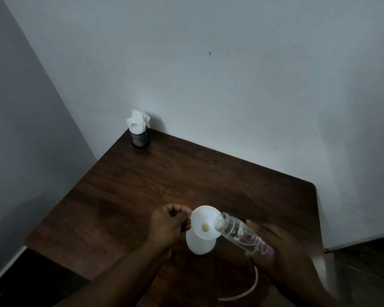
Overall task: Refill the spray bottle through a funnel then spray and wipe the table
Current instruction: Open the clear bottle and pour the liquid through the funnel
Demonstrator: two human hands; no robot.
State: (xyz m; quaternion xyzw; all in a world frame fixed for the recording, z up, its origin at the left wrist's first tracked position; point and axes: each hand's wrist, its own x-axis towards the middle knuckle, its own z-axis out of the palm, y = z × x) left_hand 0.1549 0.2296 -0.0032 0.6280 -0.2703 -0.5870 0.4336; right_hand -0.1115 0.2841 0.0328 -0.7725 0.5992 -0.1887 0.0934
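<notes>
I see the white spray bottle (196,242) standing on the wooden table (124,191) between the two hands, its cap off and a white funnel (205,224) seated in its neck. The left hand (170,224) sits just beside the funnel on its outer side, fingers curled in and pinching the small tab on the funnel's rim. The right hand (275,251) is wrapped around the lower part of a clear plastic bottle (239,234), which is tipped over so that its open mouth hangs over the funnel's bowl on the right-hand side; a little clear liquid lies along the bottle's low side, and I cannot tell whether any is running out. Below the right hand, nearer to me, a thin pale tube (246,289) curves across the tabletop, partly hidden by the wrist. Well beyond the left hand, in the far corner of the table against the wall (231,74), stands a black mesh cup (140,138) stuffed with white tissues (138,121). The stretch of table between the hands and that cup looks bare and dark.
</notes>
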